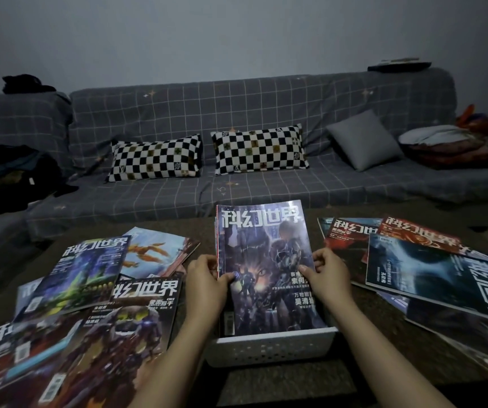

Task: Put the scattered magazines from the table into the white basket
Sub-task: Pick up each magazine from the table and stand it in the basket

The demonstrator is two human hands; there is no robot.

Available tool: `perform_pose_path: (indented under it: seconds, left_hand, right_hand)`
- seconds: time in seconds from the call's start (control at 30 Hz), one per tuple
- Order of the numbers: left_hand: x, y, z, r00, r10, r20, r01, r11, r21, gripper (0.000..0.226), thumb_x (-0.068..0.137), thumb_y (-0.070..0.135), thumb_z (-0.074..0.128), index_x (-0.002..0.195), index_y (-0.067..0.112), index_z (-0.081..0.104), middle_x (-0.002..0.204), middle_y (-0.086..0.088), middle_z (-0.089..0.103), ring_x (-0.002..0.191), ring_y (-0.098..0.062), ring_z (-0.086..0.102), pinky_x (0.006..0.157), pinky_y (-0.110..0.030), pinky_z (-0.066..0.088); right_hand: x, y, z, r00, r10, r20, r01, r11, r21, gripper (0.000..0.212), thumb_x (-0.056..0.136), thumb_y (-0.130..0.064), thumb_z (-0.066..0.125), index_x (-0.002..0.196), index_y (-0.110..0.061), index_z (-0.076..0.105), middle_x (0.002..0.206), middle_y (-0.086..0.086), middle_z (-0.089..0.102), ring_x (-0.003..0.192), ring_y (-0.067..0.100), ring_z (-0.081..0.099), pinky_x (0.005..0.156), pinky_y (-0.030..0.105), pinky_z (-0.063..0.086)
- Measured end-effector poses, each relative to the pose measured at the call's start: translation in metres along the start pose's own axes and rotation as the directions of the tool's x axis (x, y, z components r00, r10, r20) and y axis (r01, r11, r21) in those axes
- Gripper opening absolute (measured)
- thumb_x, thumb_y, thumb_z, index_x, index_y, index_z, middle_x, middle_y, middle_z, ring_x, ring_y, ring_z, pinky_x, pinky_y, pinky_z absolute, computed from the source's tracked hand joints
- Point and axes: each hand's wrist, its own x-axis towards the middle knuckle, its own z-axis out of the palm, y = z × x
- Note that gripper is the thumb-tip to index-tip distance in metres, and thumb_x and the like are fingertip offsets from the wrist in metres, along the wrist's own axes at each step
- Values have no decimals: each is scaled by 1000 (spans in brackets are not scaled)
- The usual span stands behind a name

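A magazine (266, 260) with a dark blue sci-fi cover stands tilted in the white basket (269, 347) at the table's near edge, its lower end inside the basket. More magazines seem to stand behind it. My left hand (207, 278) grips its left edge with the thumb on the cover. My right hand (329, 272) grips its right edge the same way. Several magazines lie spread on the table to the left (89, 290) and several to the right (431, 272).
The dark table (281, 384) carries overlapping magazines on both sides of the basket. Behind it stands a grey checked sofa (237, 113) with two chequered pillows (157, 157), a grey cushion (363, 139), and clothes and bags at both ends.
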Motion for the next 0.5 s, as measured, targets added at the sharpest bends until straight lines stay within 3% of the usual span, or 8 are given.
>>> perform_pose_path:
  seconds: [0.13,0.27,0.5]
  left_hand:
    - [-9,-3,-3,999,1,44,-6,993,120,41,77,27,76,108,10,56,109,-7,54,95,-22,57,87,-41,50]
    - [-13,-1,-6,997,31,65,-43,980,195,39,80,28,73,108,6,57,114,-10,50,102,-27,54,89,-37,46]
    - [-15,0,-14,984,78,160,-112,970,217,29,82,26,71,105,11,67,108,-12,60,94,-25,59,81,-30,45]
  right_hand:
    - [-5,2,0,1000,-24,-11,24,997,-75,25,75,-22,75,91,-13,57,96,1,51,96,22,53,85,38,47]
    - [-10,3,1,999,-36,-19,34,992,-125,31,77,-24,73,99,-8,58,108,8,55,105,23,48,86,34,41]
    - [-20,-3,-1,1000,-28,-3,27,985,-169,43,81,-24,69,118,-8,55,122,11,55,118,27,42,95,37,37]
